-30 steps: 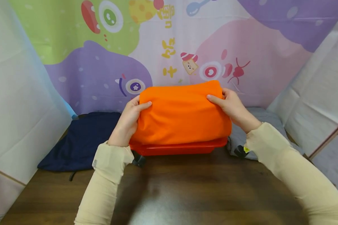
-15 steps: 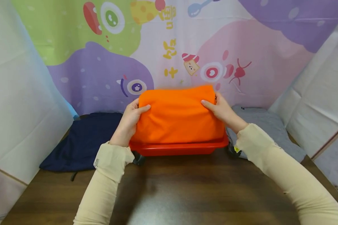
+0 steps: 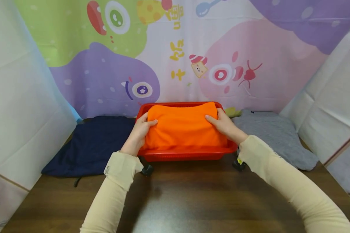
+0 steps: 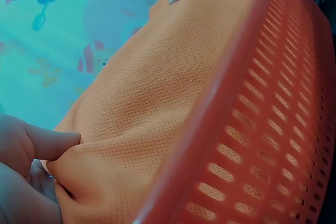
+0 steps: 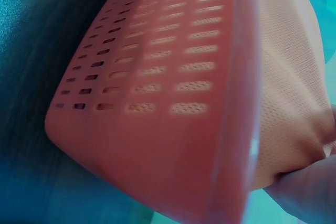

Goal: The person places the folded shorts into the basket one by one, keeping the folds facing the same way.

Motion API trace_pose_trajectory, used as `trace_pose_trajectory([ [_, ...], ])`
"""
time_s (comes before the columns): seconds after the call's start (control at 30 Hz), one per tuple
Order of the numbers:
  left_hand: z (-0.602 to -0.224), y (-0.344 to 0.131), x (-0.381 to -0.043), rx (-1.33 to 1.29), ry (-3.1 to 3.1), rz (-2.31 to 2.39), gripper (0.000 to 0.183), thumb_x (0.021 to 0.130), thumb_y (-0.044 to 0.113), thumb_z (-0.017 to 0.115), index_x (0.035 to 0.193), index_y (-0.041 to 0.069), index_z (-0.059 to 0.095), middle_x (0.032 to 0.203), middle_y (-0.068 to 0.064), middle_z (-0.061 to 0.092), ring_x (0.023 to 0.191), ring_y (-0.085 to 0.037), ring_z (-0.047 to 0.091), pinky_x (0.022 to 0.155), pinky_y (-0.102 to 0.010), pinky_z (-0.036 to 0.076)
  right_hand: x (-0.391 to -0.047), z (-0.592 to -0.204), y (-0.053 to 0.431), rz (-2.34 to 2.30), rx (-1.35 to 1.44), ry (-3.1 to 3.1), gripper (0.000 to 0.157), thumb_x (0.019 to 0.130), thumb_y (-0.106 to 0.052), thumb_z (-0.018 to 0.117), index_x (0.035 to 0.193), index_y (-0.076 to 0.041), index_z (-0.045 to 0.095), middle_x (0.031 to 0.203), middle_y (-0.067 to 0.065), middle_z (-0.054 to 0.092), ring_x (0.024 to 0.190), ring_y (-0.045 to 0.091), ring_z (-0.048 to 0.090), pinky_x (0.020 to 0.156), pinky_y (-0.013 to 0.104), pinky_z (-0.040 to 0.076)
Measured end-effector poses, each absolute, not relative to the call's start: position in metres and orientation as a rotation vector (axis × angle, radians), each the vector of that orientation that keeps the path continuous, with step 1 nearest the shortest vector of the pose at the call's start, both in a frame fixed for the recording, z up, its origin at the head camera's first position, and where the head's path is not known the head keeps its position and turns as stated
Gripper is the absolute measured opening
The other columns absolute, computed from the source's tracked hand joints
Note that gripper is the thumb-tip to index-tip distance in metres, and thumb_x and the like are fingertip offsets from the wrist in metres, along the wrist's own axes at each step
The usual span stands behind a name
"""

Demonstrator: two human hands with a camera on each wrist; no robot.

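Left hand grips the left edge of a piece of bright orange, mesh-textured fabric, thumb laid on the near face, other fingers behind. Right hand pinches the opposite edge the same way, near the upper corner. Fabric stretches between the two hands, top edge dipping slightly in the middle, shallow creases over its face; left wrist view shows a deeper pucker beside the thumb.

The fabric's lower part sits inside a red plastic rectangular basket, behind the near rim; orange shows through the wall's rows of slots in both wrist views. The basket's far rim is visible behind the fabric. How much of the fabric meets the basket floor is hidden.

Both forearms wear cream sleeves, bunched at the wrists; small black object just below the left cuff, another beside the right, with a yellow spot.

Left of the basket: dark navy cloth, lying flat. Right: heather-grey cloth, also flat. All on a dark brown wood-grain table. Behind hangs a pastel curtain printed with cartoon creatures; white sheeting on either side.
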State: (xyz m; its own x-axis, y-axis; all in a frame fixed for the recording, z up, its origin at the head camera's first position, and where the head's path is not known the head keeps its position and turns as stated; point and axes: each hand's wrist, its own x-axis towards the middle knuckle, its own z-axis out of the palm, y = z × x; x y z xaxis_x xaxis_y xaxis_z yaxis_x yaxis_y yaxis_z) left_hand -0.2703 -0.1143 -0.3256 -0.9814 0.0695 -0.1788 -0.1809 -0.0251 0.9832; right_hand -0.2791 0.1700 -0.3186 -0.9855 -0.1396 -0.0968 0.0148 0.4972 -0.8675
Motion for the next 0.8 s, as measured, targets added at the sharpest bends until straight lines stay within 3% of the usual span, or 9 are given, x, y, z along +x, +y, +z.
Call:
trace_pose_trajectory([
  [0.33,-0.341,-0.115,-0.279,-0.124,2.063,2.091,0.047,0.092,0.005,0.046,0.137,0.014,0.036,0.128,-0.009,0.045,0.104,-0.022,0.044,0.100,-0.036,0.035,-0.286,-0.335,0.164,-1.559,-0.036,2.507,0.047,0.095,-0.024,0.045,0.130,0.002,0.026,0.122,0.018,0.037,0.101,0.027,0.039,0.090,0.034,0.034],
  [0.57,-0.347,-0.113,-0.282,-0.101,2.164,1.984,0.044,0.089,0.003,0.047,0.132,0.010,0.039,0.122,-0.009,0.048,0.100,-0.023,0.046,0.093,-0.035,0.038,-0.291,-0.346,0.157,-1.570,0.046,2.474,0.046,0.086,-0.010,0.043,0.126,0.003,0.026,0.116,0.017,0.037,0.093,0.026,0.038,0.080,0.030,0.033],
  [0.67,-0.349,-0.113,-0.285,-0.134,2.166,1.959,0.044,0.088,0.004,0.049,0.130,0.010,0.039,0.120,-0.009,0.048,0.099,-0.024,0.046,0.093,-0.035,0.038,-0.294,-0.349,0.156,-1.584,0.047,2.477,0.048,0.085,-0.008,0.042,0.128,0.003,0.025,0.123,0.018,0.036,0.098,0.027,0.038,0.085,0.032,0.033],
  [0.8,-0.351,-0.112,-0.287,-0.144,2.175,1.941,0.045,0.089,0.003,0.047,0.132,0.010,0.035,0.124,-0.010,0.046,0.102,-0.025,0.045,0.097,-0.038,0.036,-0.298,-0.354,0.156,-1.597,0.027,2.468,0.053,0.090,-0.007,0.043,0.137,0.000,0.019,0.140,0.019,0.028,0.116,0.029,0.034,0.102,0.038,0.029],
])
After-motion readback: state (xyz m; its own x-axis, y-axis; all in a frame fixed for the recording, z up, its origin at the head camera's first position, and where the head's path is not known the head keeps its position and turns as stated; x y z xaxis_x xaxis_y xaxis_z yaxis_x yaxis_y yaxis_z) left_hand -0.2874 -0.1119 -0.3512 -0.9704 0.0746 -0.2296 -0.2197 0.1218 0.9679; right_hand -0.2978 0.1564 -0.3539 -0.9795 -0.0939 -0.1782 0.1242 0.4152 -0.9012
